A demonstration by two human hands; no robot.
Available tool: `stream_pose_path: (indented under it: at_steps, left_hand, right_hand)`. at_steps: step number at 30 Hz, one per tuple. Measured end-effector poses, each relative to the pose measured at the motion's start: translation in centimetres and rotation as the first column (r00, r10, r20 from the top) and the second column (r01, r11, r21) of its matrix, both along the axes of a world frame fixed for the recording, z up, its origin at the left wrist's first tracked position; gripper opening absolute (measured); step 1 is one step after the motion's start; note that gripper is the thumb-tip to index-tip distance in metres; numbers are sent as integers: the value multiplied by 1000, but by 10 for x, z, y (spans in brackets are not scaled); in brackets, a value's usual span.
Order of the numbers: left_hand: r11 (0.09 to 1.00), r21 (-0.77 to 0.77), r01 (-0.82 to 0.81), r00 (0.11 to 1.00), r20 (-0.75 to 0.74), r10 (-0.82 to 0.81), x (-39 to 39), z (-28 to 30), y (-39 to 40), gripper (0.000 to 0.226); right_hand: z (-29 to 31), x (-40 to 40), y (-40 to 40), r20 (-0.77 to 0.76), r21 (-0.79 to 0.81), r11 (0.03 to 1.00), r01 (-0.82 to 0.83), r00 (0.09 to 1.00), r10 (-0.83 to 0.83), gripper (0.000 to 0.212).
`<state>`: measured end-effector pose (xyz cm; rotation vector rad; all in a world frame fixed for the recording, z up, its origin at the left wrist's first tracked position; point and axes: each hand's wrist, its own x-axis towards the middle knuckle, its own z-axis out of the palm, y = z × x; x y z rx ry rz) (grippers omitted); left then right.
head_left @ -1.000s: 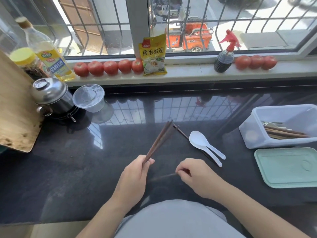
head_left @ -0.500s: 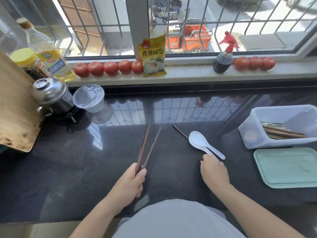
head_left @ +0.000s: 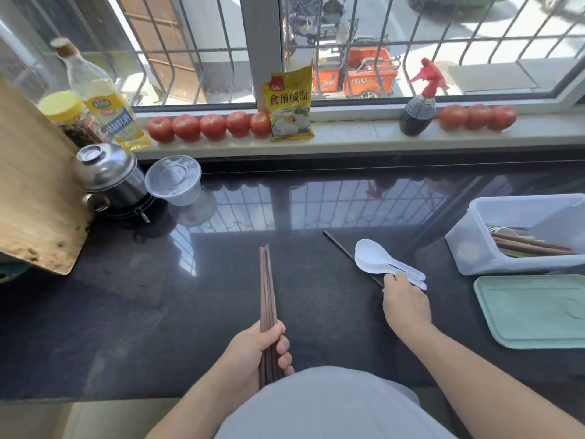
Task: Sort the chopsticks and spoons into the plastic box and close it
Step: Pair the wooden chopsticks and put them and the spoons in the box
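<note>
Pointing windowward: gripped chopsticks (head_left: pixel 267 289), seemingly upright

Right hand (head_left: pixel 405 304) covers the near end of the lone chopstick (head_left: pixel 343 250) and part of the spoon handles (head_left: pixel 408 274), so its grip can't be read. The plastic box (head_left: pixel 493 264) and green lid (head_left: pixel 531 312) run off the right edge; the box's contents blur together.

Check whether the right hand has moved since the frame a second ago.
Yes. The right hand went right and away from the body, up to the white spoons, closer to the plastic box.
</note>
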<state>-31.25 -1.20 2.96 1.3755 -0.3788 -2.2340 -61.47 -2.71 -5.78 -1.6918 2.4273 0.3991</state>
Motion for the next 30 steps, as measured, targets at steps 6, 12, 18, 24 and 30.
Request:
stream_pose_path:
  at_steps: [6, 12, 18, 24, 30]
  left_hand:
    - [981, -176, -77, 976, 189, 110, -2, -7, -14, 16]
    - [715, -481, 507, 627, 775, 77, 17, 4, -26, 24]
    - [633, -467, 617, 735, 630, -251, -2, 13, -10, 19]
    - [711, -414, 568, 791, 515, -332, -11, 4, 10, 17]
    - [829, -230, 510, 634, 752, -181, 4, -7, 8, 34]
  right_hand:
    - [8, 16, -1, 139, -33, 978, -206, 968, 209, 43]
    - [95, 44, -2, 886, 11, 988, 156, 455, -82, 13]
    - [152, 55, -13, 979, 81, 958, 277, 156, -128, 16]
    - [131, 54, -23, 972, 231, 913, 336, -108, -206, 14]
    - [46, -4, -41, 561, -81, 961, 263, 809, -174, 37]
